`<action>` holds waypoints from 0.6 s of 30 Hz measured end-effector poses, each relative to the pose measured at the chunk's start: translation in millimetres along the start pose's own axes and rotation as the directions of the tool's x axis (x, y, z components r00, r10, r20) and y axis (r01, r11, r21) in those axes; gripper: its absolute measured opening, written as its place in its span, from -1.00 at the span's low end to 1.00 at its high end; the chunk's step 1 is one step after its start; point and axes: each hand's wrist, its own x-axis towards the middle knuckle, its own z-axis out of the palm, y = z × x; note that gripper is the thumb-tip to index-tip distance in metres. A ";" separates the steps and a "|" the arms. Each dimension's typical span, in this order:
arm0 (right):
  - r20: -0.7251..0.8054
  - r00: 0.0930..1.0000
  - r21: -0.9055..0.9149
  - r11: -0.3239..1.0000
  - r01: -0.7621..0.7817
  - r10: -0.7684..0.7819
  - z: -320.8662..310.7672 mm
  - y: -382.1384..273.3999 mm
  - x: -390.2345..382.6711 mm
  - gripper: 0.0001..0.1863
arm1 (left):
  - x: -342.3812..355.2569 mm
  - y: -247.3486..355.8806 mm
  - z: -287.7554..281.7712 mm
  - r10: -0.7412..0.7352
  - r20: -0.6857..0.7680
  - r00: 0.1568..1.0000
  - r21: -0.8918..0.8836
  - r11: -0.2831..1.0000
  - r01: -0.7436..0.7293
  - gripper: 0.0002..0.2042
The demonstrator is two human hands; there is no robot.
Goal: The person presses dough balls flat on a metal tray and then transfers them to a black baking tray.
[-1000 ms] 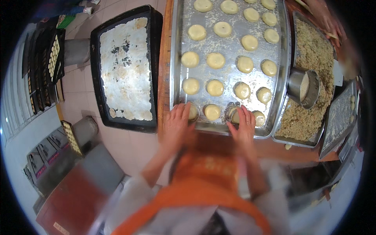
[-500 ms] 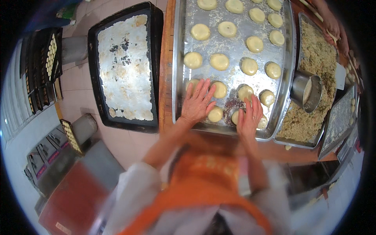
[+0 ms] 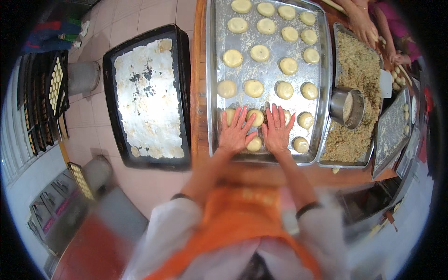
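Note:
My left hand [image 3: 234, 134] lies palm down with fingers spread at the near left of a large metal tray [image 3: 211, 116]. Its fingertips reach onto pale round dough pieces, one of them a dough round [image 3: 254, 117] by the fingers. Close beside it, my right hand [image 3: 278, 132] is also flat, fingers extended, partly covering a dough round [image 3: 286, 115]. Uncovered near the right hand are two more, a dough round [image 3: 305, 120] and another dough round [image 3: 300, 144]. Below the left thumb sits a small dough round [image 3: 254, 143]. What lies under my palms is hidden.
A black-rimmed baking tray [image 3: 148, 98] stands to the left. On the right, a tray of crumbly filling [image 3: 350, 144] holds a metal cup [image 3: 346, 108]. Another person's hands [image 3: 364, 25] work at the far right, near dough pieces [image 3: 399, 78]. A rack [image 3: 39, 102] stands far left.
My right hand has shifted left across the dough rounds, nearer to my left hand. My left hand stays at the near left. The view has shifted, and a person's legs now show at upper left.

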 end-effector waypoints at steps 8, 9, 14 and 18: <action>-0.026 0.963 0.355 0.903 -0.242 0.269 -39.1 22.9 -44.5 -0.42 | -43.6 5.7 -48.8 -0.209 0.286 0.935 -0.137 0.957 0.256 -0.39; 0.109 0.966 0.254 0.933 -0.255 0.235 -44.0 17.3 -50.6 -0.41 | -53.4 6.2 -46.4 -0.196 0.183 0.963 -0.067 0.975 0.211 -0.34; 0.282 0.954 0.097 0.987 -0.132 0.099 -36.7 11.0 -60.0 -0.36 | -41.4 6.7 -45.6 -0.214 0.377 0.901 -0.027 0.970 0.241 -0.28; 0.386 0.917 0.240 0.950 -0.201 0.097 -51.7 20.9 -49.2 -0.35 | -13.4 -1.3 -96.2 -0.134 0.148 0.980 -0.209 0.964 0.163 -0.29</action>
